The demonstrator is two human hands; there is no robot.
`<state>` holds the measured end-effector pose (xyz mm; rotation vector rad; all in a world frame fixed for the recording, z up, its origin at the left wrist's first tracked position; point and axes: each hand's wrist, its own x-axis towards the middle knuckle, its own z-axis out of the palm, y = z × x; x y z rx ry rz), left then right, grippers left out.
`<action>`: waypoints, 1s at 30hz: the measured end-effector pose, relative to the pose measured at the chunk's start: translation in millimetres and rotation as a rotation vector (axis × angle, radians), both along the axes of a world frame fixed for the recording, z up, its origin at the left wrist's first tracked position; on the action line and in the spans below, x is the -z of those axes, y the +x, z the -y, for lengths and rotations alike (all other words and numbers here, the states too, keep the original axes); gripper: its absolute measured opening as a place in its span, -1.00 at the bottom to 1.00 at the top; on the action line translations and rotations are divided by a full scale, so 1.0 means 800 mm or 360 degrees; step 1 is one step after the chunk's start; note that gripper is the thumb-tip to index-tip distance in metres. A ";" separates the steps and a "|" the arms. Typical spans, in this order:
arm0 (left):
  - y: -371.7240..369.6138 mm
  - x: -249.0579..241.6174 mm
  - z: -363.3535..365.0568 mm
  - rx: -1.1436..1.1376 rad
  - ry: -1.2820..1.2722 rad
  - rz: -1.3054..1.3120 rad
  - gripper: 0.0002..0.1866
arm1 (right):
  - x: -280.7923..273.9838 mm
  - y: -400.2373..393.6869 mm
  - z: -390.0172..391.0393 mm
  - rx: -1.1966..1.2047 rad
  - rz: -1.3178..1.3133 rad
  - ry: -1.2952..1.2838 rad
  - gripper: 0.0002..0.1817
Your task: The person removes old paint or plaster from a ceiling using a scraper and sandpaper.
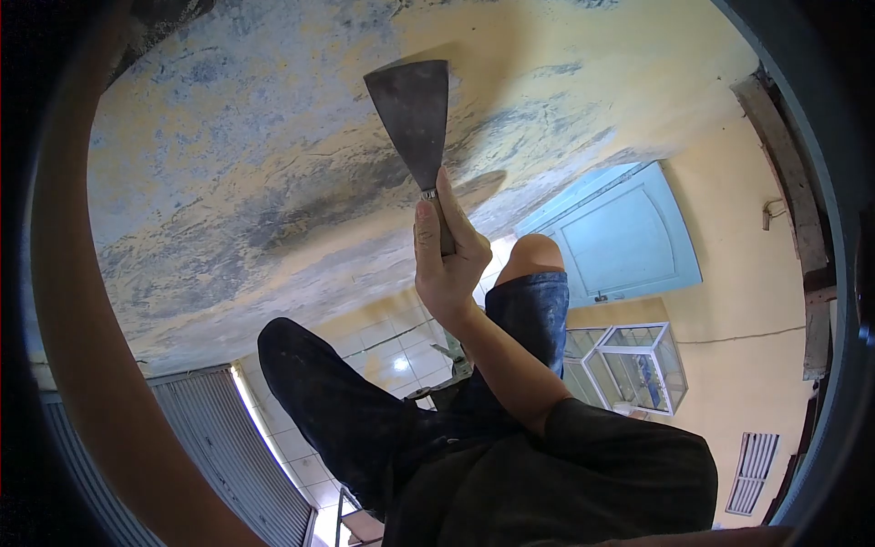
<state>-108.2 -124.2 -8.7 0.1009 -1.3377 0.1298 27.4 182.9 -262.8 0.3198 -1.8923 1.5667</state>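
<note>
My right hand [451,264] is closed around the short handle of a putty knife [415,114], thumb and fingers pressed near the metal collar. Its wide, dark, flared blade points up, in front of a patchy wall [273,137], and casts a shadow to the right. The wall's yellow paint is worn, with grey and bluish areas and a dark rough band below the blade. A smooth brown band, like a raised arm close to the camera, curves down the left edge; my left hand is out of view.
My bent legs [337,410] in dark, dusty trousers fill the lower middle. Beyond them are a light blue door [629,237], a glass display case [638,360], a grey roller shutter [219,438], white floor tiles [401,356] and a wall vent [753,472].
</note>
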 end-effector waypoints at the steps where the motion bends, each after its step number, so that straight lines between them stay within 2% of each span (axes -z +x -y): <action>1: 0.000 0.001 -0.001 0.0024 -0.0001 -0.0003 -0.53 | -0.001 -0.001 0.002 0.0038 -0.0068 0.0037 -0.54; 5: 0.001 0.008 -0.008 0.0129 0.0003 -0.0020 -0.54 | -0.003 -0.002 0.004 0.0011 -0.0042 -0.0006 -0.54; 7: 0.002 0.010 -0.013 0.0184 0.0006 -0.0029 -0.54 | -0.007 -0.003 0.005 -0.0172 0.0180 -0.0263 -0.53; 8: 0.002 0.011 -0.016 0.0211 0.0009 -0.0034 -0.54 | -0.012 -0.005 0.004 -0.0168 0.0182 -0.0260 -0.53; 10: 0.004 0.006 -0.019 0.0262 0.0004 -0.0054 -0.54 | -0.026 -0.007 0.004 -0.0042 -0.0046 0.0015 -0.54; 13: 0.012 -0.009 -0.016 0.0304 -0.0013 -0.0112 -0.54 | -0.011 -0.001 -0.002 -0.0051 -0.0015 0.0017 -0.55; 20: 0.038 -0.014 -0.027 0.0260 -0.0009 0.0208 -0.53 | 0.005 0.002 0.003 -0.0044 0.0054 -0.0035 -0.56; 22: 0.016 -0.012 -0.017 -0.0234 -0.0030 -0.0004 -0.53 | 0.005 0.002 0.008 -0.0176 0.0110 -0.0266 -0.57; 23: 0.013 -0.011 -0.008 -0.0230 -0.0029 0.0003 -0.53 | 0.002 0.000 0.010 -0.0171 0.0117 -0.0265 -0.57; 25: 0.014 -0.012 0.001 0.0164 0.0005 0.0002 -0.54 | -0.013 -0.005 0.015 -0.0149 0.0083 -0.0261 -0.57; 26: 0.011 -0.011 0.003 0.0165 0.0005 0.0002 -0.54 | -0.019 -0.005 0.018 -0.0147 0.0083 -0.0261 -0.57; 28: 0.014 -0.013 -0.009 -0.0081 -0.0083 0.0034 -0.54 | -0.030 -0.005 0.023 -0.0064 -0.0031 -0.0126 -0.57; 30: 0.025 -0.019 -0.008 0.0005 -0.0117 0.0045 -0.53 | -0.018 -0.002 0.021 -0.0088 -0.0040 -0.0132 -0.56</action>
